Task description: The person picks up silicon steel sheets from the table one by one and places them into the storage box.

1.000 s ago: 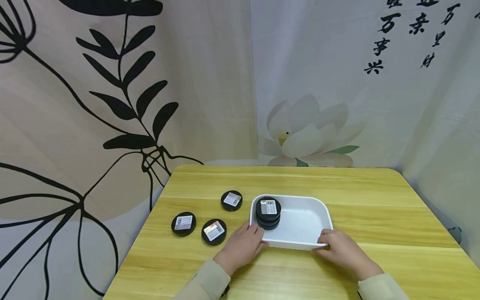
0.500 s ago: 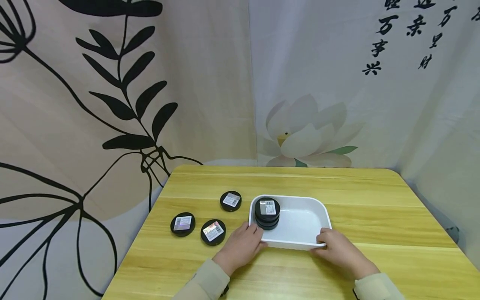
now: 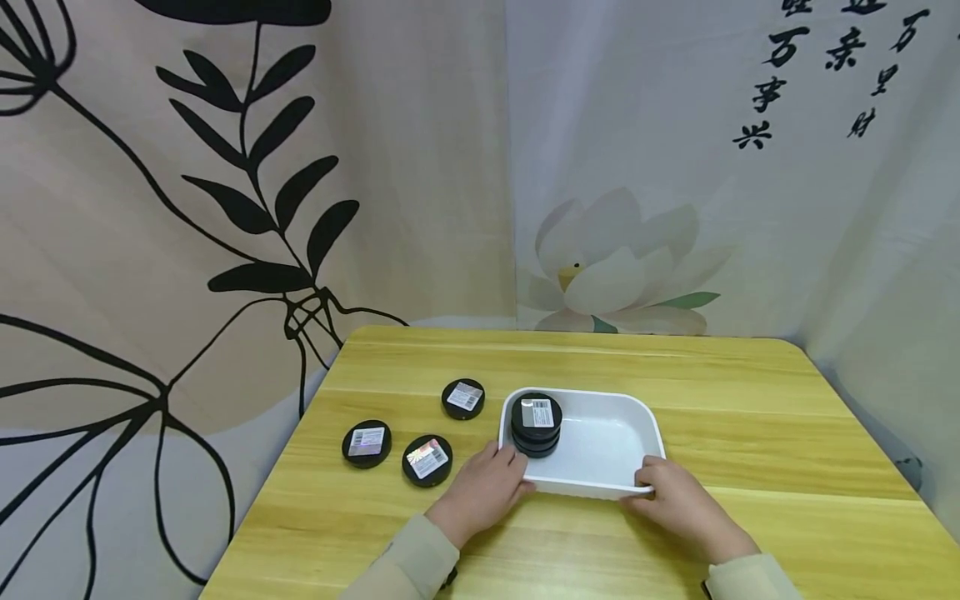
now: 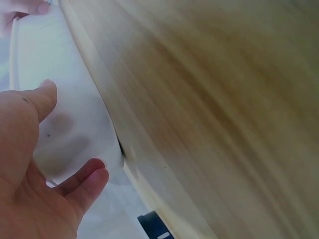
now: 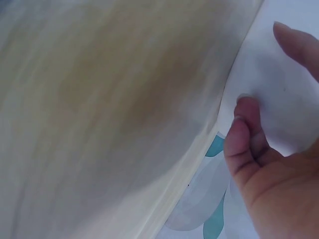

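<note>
A white rectangular tray rests on the wooden table, held at its near corners by both hands. My left hand grips the left corner; in the left wrist view its thumb lies on the tray's front wall and its fingers reach round the side. At the right corner, my right hand grips in the same way, thumb in front, fingertips on the side wall. Inside the tray, at the left, stands a stack of round flat black containers, the top one with a white barcode label.
Three more black round containers with labels lie left of the tray: one near its back corner, one beside my left hand, one farther left. The yellow wooden table ends before a printed curtain.
</note>
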Motion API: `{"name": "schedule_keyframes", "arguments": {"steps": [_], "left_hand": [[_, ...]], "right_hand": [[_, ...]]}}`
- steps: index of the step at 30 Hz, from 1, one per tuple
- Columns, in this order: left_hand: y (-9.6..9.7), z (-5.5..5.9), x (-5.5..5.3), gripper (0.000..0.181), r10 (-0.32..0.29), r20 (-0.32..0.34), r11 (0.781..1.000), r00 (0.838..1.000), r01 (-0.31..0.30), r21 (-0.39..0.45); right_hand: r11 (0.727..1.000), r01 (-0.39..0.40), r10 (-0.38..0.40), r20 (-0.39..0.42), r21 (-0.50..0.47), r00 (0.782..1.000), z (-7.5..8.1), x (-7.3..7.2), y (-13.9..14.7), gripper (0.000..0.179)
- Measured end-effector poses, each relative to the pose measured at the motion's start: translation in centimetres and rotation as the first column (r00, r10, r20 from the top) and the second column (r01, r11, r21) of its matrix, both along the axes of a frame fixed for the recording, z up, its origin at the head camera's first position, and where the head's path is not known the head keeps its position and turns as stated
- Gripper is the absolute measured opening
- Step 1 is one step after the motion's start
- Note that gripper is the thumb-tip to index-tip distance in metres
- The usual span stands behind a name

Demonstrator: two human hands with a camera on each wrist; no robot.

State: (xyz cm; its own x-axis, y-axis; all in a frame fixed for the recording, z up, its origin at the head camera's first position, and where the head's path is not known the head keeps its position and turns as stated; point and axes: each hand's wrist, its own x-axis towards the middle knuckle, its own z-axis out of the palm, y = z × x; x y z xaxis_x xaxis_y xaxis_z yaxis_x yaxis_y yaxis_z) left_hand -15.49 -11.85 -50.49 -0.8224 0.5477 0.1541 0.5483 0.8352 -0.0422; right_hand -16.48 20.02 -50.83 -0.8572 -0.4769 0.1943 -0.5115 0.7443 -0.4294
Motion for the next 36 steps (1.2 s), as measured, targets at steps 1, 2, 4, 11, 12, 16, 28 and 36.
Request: {"name": "schedule_keyframes", "arguments": {"steps": [1, 2, 4, 11, 12, 16, 28, 36], "left_hand": [[0.01, 0.02, 0.03, 0.033, -0.003, 0.001, 1.0, 1.0, 0.003, -0.001], [0.03, 0.04, 0.04, 0.033, -0.005, 0.001, 1.0, 1.0, 0.005, -0.002], [0.02, 0.05, 0.03, 0.032, -0.004, 0.003, 1.0, 1.0, 0.004, -0.002], [0.06, 0.0, -0.08, 0.033, -0.001, 0.011, 1.0, 1.0, 0.001, -0.004], [0.06, 0.01, -0.1, 0.033, -0.001, 0.014, 1.0, 1.0, 0.001, 0.001], [0.08, 0.07, -0.12, 0.033, 0.003, 0.029, 1.0, 1.0, -0.003, 0.021], [-0.11, -0.16, -0.02, 0.032, -0.006, 0.015, 1.0, 1.0, 0.005, 0.023], [-0.21, 0.27, 0.0, 0.031, -0.001, 0.051, 1.0, 0.999, 0.0, 0.022]], "right_hand": [[1.0, 0.0, 0.0, -0.001, -0.001, 1.0, -0.05, 0.03, 0.02, 0.029], [1.0, 0.0, 0.0, -0.002, 0.0, 1.0, -0.09, 0.05, 0.03, 0.028], [1.0, 0.0, 0.0, -0.005, 0.004, 1.0, -0.19, 0.03, 0.06, 0.028], [1.0, -0.011, 0.011, -0.01, 0.004, 1.0, -0.33, -0.11, 0.22, 0.031], [1.0, -0.011, 0.011, -0.009, 0.005, 1.0, -0.33, -0.12, 0.25, 0.032], [1.0, -0.015, 0.015, -0.013, 0.005, 1.0, -0.29, -0.17, 0.28, 0.03], [1.0, -0.027, 0.027, -0.031, -0.003, 0.999, -0.45, -0.12, 0.25, 0.032], [1.0, -0.017, 0.017, 0.009, 0.012, 1.0, -0.37, -0.23, 0.26, 0.03]]}}
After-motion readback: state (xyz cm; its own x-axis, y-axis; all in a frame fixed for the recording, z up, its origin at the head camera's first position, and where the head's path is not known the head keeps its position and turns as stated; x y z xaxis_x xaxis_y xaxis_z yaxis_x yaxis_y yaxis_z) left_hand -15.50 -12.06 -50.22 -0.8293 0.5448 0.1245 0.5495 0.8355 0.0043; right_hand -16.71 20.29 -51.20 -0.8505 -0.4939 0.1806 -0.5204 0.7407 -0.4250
